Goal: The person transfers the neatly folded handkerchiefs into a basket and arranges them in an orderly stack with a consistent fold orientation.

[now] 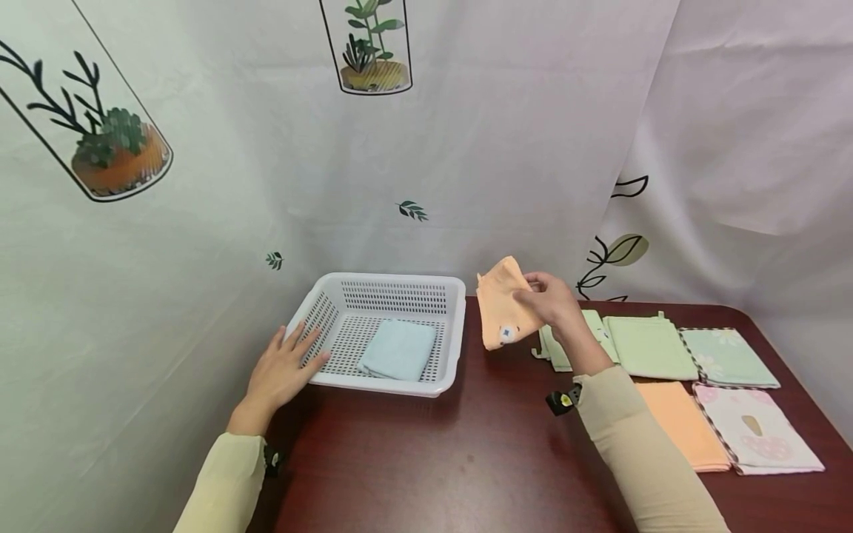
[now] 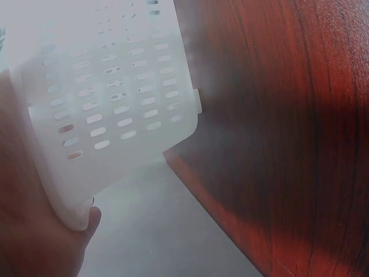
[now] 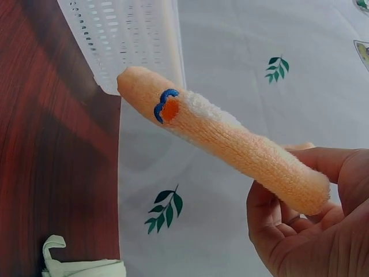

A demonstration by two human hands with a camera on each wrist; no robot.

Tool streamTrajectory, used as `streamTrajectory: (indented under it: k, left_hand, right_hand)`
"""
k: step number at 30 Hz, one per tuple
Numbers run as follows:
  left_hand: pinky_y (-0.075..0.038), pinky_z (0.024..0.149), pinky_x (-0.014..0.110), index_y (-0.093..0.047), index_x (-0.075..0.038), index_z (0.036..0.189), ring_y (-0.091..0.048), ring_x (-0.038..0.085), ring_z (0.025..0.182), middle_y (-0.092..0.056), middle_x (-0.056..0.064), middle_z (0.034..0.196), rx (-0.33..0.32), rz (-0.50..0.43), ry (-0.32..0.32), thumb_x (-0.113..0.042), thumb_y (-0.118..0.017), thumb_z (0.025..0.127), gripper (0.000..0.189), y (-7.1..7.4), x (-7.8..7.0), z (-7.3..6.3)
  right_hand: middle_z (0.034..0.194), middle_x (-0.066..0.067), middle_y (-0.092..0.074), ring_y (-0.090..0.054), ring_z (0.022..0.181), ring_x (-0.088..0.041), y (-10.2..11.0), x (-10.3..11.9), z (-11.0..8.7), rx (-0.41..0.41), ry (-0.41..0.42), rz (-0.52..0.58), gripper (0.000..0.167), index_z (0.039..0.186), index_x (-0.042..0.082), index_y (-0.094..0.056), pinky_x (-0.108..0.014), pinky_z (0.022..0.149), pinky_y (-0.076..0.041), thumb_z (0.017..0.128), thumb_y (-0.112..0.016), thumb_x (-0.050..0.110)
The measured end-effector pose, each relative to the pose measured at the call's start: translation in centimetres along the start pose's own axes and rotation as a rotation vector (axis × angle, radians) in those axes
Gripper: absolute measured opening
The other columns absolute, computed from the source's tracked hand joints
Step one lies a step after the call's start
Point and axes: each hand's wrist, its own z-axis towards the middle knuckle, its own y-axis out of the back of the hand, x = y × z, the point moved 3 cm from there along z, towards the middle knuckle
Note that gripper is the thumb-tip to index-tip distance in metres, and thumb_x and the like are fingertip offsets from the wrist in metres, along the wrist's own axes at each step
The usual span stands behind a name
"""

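My right hand point(image 1: 549, 300) pinches a folded orange towel point(image 1: 503, 307) between thumb and fingers, in the air to the right of the white plastic basket point(image 1: 456, 333). Seen edge-on in the right wrist view, the orange towel point(image 3: 230, 141) shows a blue and orange embroidered patch near one end. My left hand point(image 1: 283, 370) rests with fingers spread on the basket's left rim at the near corner. A folded light blue towel point(image 1: 400, 349) lies on the basket floor. The left wrist view shows the slotted basket wall point(image 2: 124, 109) beside the hand point(image 2: 34, 213).
On the right of the dark red table point(image 1: 426, 459) lie folded towels: a green one point(image 1: 649, 346), a mint one with flowers point(image 1: 726, 357), an orange one point(image 1: 686, 426) and a white-pink one point(image 1: 756, 429). Another green towel point(image 1: 556, 352) is partly behind the right arm. A printed curtain point(image 1: 533, 148) hangs behind.
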Motion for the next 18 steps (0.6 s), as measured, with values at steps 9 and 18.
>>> streamTrajectory:
  k: [9,18]
  left_hand:
    - [-0.017,0.115,0.072,-0.036,-0.012,0.158,-0.008,0.052,0.151,-0.021,0.021,0.166,0.0,-0.005,0.007,-0.064,-0.041,0.101,0.077,0.1,-0.1,0.0]
    - [-0.016,0.116,0.071,-0.037,-0.012,0.158,-0.008,0.053,0.151,-0.022,0.021,0.166,0.0,0.005,0.0,-0.064,-0.041,0.101,0.077,-0.1,0.0,0.1]
  right_hand:
    - [0.107,-0.014,-0.061,-0.064,0.08,-0.017,0.1,0.9,-0.3,-0.023,0.03,0.021,0.044,0.135,0.001,-0.059,-0.025,0.066,-0.055,0.096,-0.067,0.018]
    - [0.103,-0.012,-0.061,-0.063,0.076,-0.015,0.0,1.8,-0.6,-0.033,0.042,0.022,0.043,0.134,0.002,-0.061,-0.024,0.065,-0.055,0.095,-0.069,0.018]
